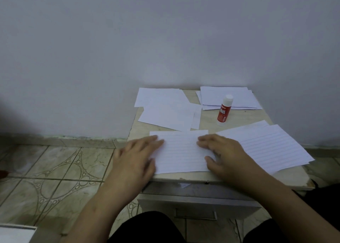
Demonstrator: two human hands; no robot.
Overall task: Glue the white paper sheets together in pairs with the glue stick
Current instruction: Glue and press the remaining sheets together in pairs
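Both hands lie flat with straight fingers, left hand (137,155) and right hand (223,153) pressing a lined sheet (181,151) at the desk's (206,118) near edge. Judged step: smoothing a glued pair. The capped glue stick (224,110) stands behind, mid-desk; next, probably fresh sheets (272,147) from the right edge.

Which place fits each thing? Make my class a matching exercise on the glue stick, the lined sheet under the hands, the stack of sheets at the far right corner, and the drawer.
Things:
1. glue stick
2. lined sheet
3. stack of sheets
4. drawer

Places or states:
A. below the tabletop, at the front
B. standing upright with its white cap on
C. lying against the wall, behind the glue stick
D. pressed flat by the left hand and right hand

Pairs: 1-B, 2-D, 3-C, 4-A
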